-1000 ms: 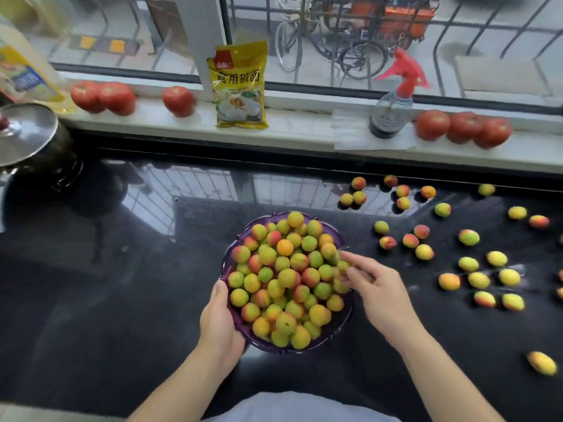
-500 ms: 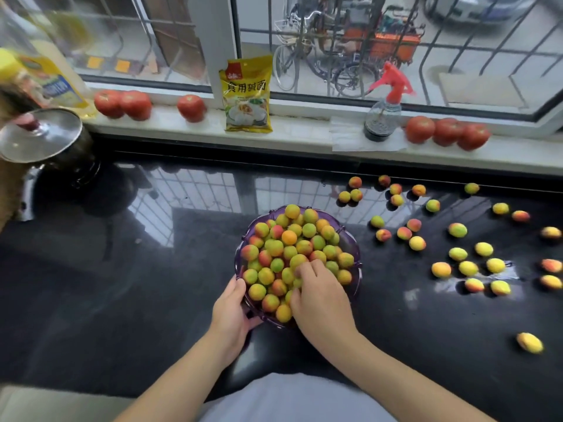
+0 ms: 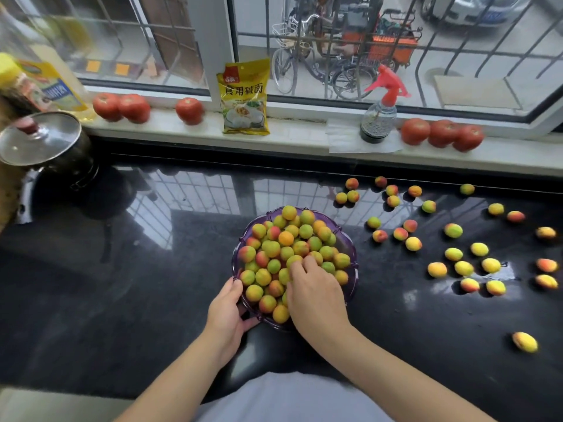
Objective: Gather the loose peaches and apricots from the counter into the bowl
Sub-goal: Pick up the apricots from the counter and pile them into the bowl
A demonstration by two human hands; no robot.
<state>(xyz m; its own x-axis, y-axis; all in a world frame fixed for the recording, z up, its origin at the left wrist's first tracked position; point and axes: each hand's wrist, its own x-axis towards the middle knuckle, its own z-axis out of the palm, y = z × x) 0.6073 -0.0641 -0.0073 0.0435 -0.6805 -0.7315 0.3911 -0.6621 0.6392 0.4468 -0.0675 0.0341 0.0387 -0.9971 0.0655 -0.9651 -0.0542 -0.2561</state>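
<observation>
Black counter (image 3: 122,300), bowl (image 3: 350,254) near front edge

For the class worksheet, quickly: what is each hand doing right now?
Left hand: grips the near rim of the purple bowl.
Right hand: rests on the fruit pile; whether it holds anything cannot be told.

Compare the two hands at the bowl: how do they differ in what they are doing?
The left hand grips the purple bowl at its near rim; the right hand lies on the piled fruit. The left stays outside the bowl; the right reaches inside. Both are bare.
</observation>
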